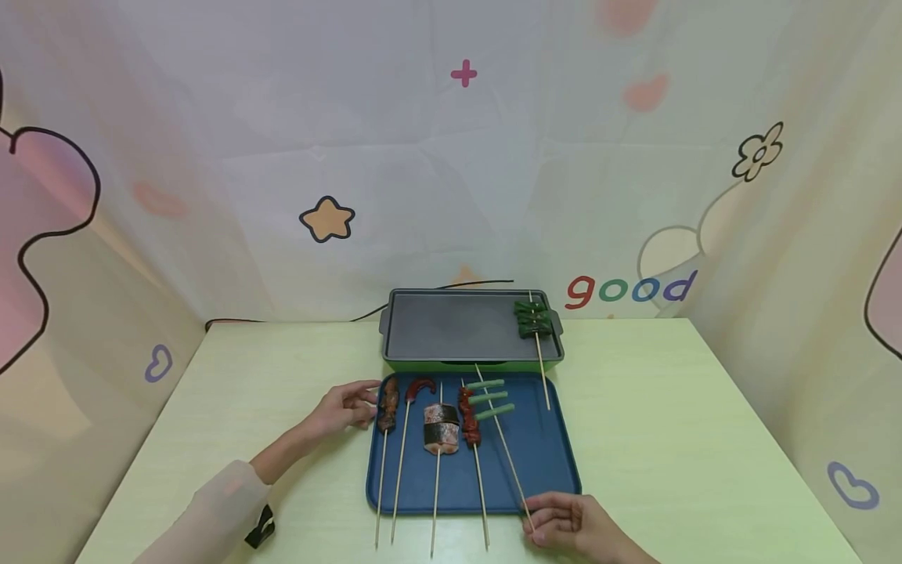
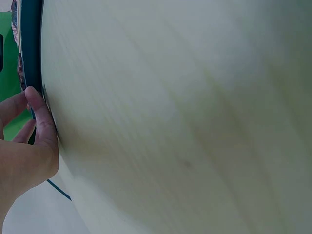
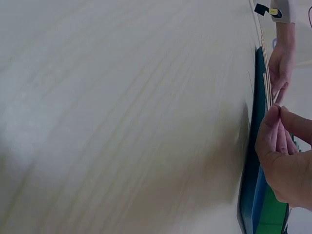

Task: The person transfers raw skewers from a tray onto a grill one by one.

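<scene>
A blue tray (image 1: 543,458) lies on the pale green table, carrying several skewers: dark meat (image 1: 388,404), a red sausage (image 1: 420,386), a wrapped fish piece (image 1: 441,428), red meat (image 1: 468,415) and green vegetable sticks (image 1: 489,397). My right hand (image 1: 564,518) pinches the lower end of the green stick skewer at the tray's front right edge. My left hand (image 1: 350,406) rests with straight fingers against the tray's left rim (image 2: 30,58), beside the dark meat skewer. Behind the tray stands a green-sided grill (image 1: 458,325) with a leafy green skewer (image 1: 532,319) on its right part.
A black cable (image 1: 296,319) runs from the grill along the table's back edge. Printed fabric walls close in the table on three sides. Bare tabletop (image 1: 669,407) lies to the right and left of the tray.
</scene>
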Motion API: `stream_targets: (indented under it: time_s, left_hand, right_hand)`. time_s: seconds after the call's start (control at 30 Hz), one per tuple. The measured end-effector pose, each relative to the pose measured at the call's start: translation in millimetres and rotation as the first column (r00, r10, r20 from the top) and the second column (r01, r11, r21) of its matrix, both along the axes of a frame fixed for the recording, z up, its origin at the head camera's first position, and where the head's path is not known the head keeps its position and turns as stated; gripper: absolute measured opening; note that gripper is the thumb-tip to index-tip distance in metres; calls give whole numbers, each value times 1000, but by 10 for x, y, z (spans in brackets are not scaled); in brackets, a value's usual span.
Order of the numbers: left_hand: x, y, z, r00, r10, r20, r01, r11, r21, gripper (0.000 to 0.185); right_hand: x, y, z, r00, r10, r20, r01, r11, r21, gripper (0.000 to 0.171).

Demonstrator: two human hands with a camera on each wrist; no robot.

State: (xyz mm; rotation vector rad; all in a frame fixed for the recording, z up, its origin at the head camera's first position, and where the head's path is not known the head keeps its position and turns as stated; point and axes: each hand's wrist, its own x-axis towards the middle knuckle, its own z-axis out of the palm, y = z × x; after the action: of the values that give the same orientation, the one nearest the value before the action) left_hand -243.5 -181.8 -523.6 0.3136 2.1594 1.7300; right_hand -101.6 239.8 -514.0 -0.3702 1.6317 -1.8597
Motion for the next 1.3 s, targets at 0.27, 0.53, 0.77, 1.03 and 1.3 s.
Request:
stream_targets:
  time_s: [0.27, 0.53, 0.77, 1.03, 1.3]
  left_hand:
    - [-9, -2, -8, 1000, 4, -1, -4, 1000, -10, 56]
    - [-11, -6, -26, 1000, 4, -4, -4, 1000, -12, 56]
    - [1, -3, -7, 1000, 6, -3, -6, 1000, -16, 56]
    - [13, -3, -12, 1000, -16, 5, 16, 1000, -16, 55]
    - [10, -6, 6, 1000, -1, -2, 1, 1000, -10, 55]
  right_hand:
    - [-13, -92, 89, 986, 2, -169, 8, 998, 62, 52]
    - [-94, -260, 169, 945, -118, -305, 135, 990, 35, 54]
    - [-268, -401, 339, 937, -248, -247, 282, 953, 112, 55]
    - [-477, -478, 382, 924, -319, -214, 359, 915, 186, 53]
    - [-689, -508, 362, 911, -357, -207, 399, 891, 218, 49]
